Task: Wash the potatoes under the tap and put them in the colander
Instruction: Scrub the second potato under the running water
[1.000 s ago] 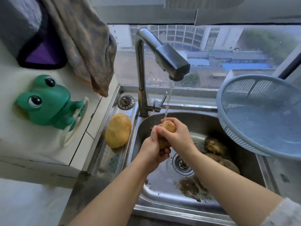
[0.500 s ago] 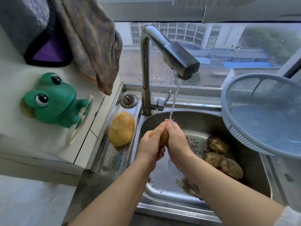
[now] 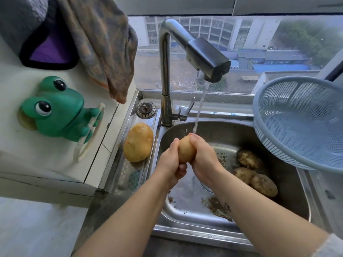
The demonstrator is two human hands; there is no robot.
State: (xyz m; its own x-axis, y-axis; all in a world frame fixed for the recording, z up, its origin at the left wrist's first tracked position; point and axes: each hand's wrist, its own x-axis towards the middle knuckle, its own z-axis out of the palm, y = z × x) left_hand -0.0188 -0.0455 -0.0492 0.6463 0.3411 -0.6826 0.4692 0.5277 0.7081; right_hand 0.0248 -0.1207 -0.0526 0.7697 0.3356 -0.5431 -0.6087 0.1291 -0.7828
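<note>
A pale yellow potato [image 3: 185, 152] is held upright over the steel sink [image 3: 289, 206], right under the running tap [image 3: 207, 58]. My left hand [image 3: 169, 164] grips its left side and underside. My right hand [image 3: 204, 158] wraps its right side, and the water stream lands on those fingers. Three dirty brown potatoes [image 3: 256, 171] lie at the sink's right side. One clean potato [image 3: 138, 142] rests on the ledge to the left of the sink. A blue plastic colander [image 3: 300, 123] stands tilted at the right, empty.
Muddy residue [image 3: 217, 206] lies on the sink floor near the drain. A green frog holder [image 3: 55, 110] sticks to the white wall at left, a cloth [image 3: 104, 45] hangs above it. A round sink strainer [image 3: 146, 110] lies by the tap base. A window runs behind.
The potato has turned in my hands, showing more of its face now, with my right hand shifted from over its top to its right side. My view has drifted slightly.
</note>
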